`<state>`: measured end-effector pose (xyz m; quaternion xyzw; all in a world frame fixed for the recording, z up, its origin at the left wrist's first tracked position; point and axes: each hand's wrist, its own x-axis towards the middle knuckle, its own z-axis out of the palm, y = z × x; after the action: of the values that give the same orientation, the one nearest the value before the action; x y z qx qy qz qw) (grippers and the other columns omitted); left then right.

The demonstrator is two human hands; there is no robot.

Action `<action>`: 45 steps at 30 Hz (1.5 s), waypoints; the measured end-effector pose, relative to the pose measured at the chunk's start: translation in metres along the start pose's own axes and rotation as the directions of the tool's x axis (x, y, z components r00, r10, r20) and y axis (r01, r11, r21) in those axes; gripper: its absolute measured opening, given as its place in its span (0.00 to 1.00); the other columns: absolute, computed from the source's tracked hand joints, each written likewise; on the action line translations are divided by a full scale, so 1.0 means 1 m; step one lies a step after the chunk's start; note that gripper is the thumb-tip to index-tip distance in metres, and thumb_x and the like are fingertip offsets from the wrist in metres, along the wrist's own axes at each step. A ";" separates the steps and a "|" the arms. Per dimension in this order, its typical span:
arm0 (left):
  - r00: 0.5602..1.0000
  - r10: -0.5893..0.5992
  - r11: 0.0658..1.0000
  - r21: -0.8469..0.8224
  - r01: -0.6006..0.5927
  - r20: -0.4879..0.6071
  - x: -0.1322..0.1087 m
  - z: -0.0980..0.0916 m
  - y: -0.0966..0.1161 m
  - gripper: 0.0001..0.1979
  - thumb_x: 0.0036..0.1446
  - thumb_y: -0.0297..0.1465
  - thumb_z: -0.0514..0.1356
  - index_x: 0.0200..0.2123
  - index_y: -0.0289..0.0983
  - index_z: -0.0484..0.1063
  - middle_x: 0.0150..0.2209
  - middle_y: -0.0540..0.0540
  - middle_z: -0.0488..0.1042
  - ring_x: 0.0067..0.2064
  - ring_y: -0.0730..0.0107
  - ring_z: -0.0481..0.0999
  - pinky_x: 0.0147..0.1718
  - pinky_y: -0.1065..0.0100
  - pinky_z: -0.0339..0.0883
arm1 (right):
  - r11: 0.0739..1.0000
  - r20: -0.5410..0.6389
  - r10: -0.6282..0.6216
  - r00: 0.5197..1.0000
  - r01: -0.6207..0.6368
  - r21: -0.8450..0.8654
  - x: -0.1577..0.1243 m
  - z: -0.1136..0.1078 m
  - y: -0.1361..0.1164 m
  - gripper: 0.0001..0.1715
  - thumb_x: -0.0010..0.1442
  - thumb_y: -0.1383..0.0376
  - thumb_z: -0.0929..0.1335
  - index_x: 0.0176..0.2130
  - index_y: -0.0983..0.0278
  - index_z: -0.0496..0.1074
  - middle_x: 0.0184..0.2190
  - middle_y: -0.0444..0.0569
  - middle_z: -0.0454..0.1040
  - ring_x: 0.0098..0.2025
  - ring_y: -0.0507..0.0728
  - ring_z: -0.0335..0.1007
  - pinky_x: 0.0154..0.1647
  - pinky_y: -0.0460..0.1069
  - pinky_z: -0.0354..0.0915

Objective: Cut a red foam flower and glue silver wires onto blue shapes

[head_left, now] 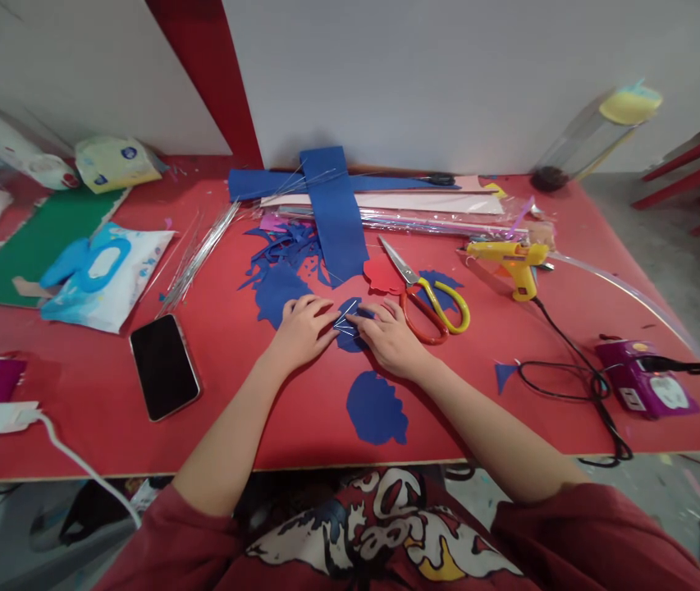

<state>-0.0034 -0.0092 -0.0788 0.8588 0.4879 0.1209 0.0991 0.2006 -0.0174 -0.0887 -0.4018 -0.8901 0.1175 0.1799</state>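
Several thin pale wires [345, 327] form an angular, fan-like shape over a blue foam sheet cutout [351, 341] near the table's middle. At the left side of this fan, where the wires meet, the closed fingertips of my left hand [305, 330] grip them. My right hand [394, 338] reaches in from the other side, its thumb and fingertips closed on the wires over the foam. Nearer to me lies another blue scalloped cutout [377, 408]. Scissors [427, 300] with red and yellow handles rest right of my hands, beside a red cutout [382, 276].
A yellow glue gun [513, 261] stands on the right, its black cord running by a purple power socket [648, 379]. To the left are a phone [165, 367], a wipes pack [107, 275] and a wire bundle [205, 254]. Blue foam strips [336, 217] lie behind.
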 end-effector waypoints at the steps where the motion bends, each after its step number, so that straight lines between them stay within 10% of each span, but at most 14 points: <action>1: 1.000 -0.001 1.000 -0.001 0.000 -0.002 0.000 0.000 0.000 0.15 0.58 0.36 0.54 0.47 0.40 0.72 0.53 0.41 0.69 0.54 0.54 0.61 0.49 0.52 0.53 | 1.000 -0.002 0.004 1.000 -0.004 -0.003 0.000 0.000 0.001 0.19 0.64 0.68 0.56 0.52 0.64 0.66 0.46 0.55 0.74 0.56 0.61 0.59 0.57 0.64 0.46; 45: 0.999 0.047 0.998 0.045 -0.047 -0.014 -0.001 0.001 -0.001 0.14 0.57 0.33 0.55 0.46 0.41 0.74 0.53 0.42 0.69 0.54 0.52 0.62 0.48 0.51 0.54 | 0.994 -0.125 -0.112 0.986 0.113 0.002 -0.006 0.001 0.004 0.14 0.63 0.70 0.57 0.42 0.65 0.68 0.40 0.55 0.76 0.50 0.57 0.67 0.58 0.63 0.50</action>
<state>-0.0043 -0.0100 -0.0806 0.8711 0.4708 0.1186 0.0734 0.2063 -0.0192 -0.0919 -0.3568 -0.8979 0.0860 0.2432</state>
